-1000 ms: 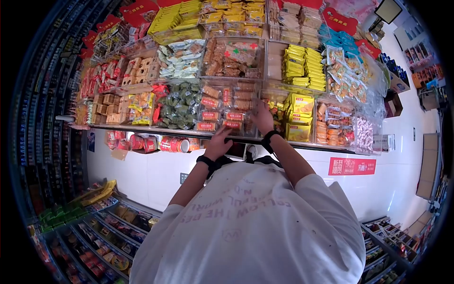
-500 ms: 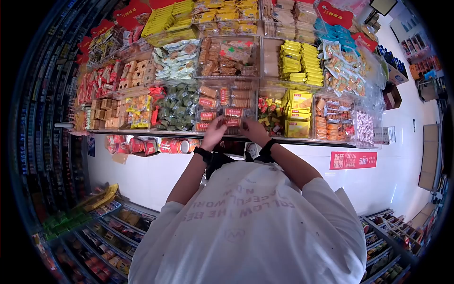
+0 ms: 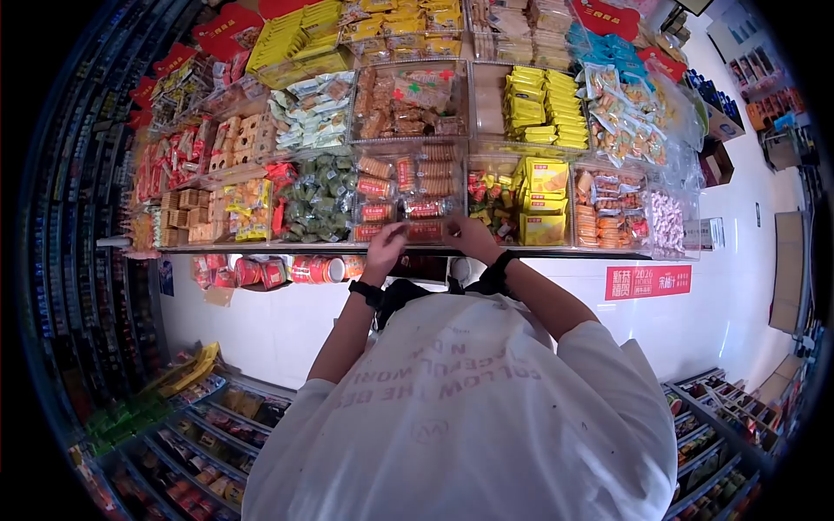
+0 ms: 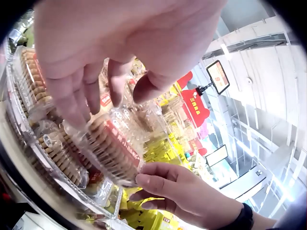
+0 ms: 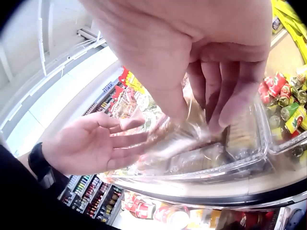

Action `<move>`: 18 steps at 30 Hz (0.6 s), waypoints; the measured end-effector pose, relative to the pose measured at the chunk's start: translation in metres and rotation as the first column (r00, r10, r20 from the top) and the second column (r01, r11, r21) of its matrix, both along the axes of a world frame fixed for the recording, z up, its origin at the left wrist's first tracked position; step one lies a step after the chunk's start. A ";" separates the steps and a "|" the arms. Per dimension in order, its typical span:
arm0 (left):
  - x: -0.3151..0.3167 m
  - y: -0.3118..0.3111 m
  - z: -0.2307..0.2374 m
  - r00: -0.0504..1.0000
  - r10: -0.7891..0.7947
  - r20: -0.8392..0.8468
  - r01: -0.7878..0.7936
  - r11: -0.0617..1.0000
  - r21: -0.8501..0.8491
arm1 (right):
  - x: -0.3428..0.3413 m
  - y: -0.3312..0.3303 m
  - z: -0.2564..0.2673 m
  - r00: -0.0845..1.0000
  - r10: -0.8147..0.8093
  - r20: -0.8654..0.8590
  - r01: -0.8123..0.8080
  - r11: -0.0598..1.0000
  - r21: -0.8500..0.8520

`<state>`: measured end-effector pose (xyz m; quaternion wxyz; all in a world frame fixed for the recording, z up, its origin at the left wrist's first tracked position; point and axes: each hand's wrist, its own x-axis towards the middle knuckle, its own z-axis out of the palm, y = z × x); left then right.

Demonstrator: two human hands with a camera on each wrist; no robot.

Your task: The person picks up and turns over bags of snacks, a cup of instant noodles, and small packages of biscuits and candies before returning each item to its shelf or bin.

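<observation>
A clear-wrapped pack of biscuits with a red label point(image 4: 120, 139) is tilted between my hands, over the front of a clear bin. My right hand point(image 3: 475, 240) pinches one end of its wrapper between thumb and fingers, as the right wrist view shows. My left hand point(image 3: 383, 255) is at the other end with loosely straight fingers, the fingertips point(image 4: 76, 117) right at the wrapper. From the right wrist, the left hand point(image 5: 91, 143) shows its palm and spread fingers. More biscuit packs point(image 4: 57, 148) lie in the bin beneath.
Neighbouring bins hold dark green packets point(image 3: 320, 195) to the left and yellow boxes point(image 3: 546, 200) with wrapped sweets point(image 5: 292, 105) to the right. The bin's clear rim point(image 5: 225, 168) runs along the counter front. Red canisters point(image 3: 317, 269) stand below.
My right hand has come from the bin's right side down to the front edge, and now holds the end of a biscuit pack. The left hand has shifted slightly left and back.
</observation>
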<state>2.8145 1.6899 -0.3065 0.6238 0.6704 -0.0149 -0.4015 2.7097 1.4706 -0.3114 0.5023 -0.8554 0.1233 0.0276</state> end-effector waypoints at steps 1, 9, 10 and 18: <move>0.001 -0.004 0.001 0.995 0.073 0.074 -0.065 0.993 -0.101 | 0.003 -0.002 0.006 0.999 -0.025 0.027 0.024 0.998 0.049; 0.035 -0.035 -0.004 0.980 0.058 0.191 -0.088 0.984 0.155 | 0.029 -0.012 -0.004 0.984 -0.145 -0.106 0.146 0.989 -0.001; 0.036 -0.039 -0.005 0.960 0.083 0.267 -0.129 0.979 0.158 | 0.031 -0.013 -0.006 0.984 -0.147 -0.102 0.148 0.989 -0.001; 0.059 -0.032 -0.050 0.903 -0.247 0.352 0.089 0.909 0.408 | 0.034 -0.018 -0.035 0.959 -0.114 -0.260 0.267 0.672 0.691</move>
